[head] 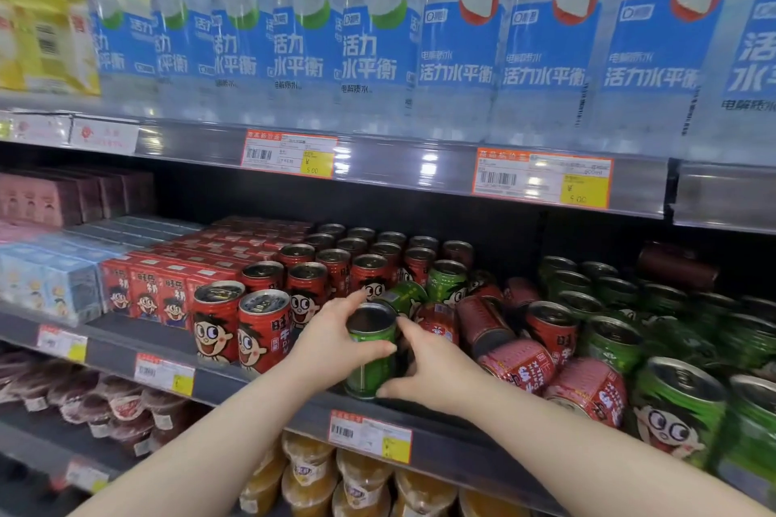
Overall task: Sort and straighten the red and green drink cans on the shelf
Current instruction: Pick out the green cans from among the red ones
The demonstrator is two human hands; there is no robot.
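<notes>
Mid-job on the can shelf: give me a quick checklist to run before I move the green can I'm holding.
1. Grip: left hand and right hand both wrap the green can: ok.
2. Can upright, at the shelf's front edge: ok.
3. Whether the can is lifted or resting: cannot tell.
4. Green group on the right upright: mostly ok.
5. Path to it: toppled red cans lie between: not ok.
6. Red rows free of green: not ok, a green stray stands among them.
</notes>
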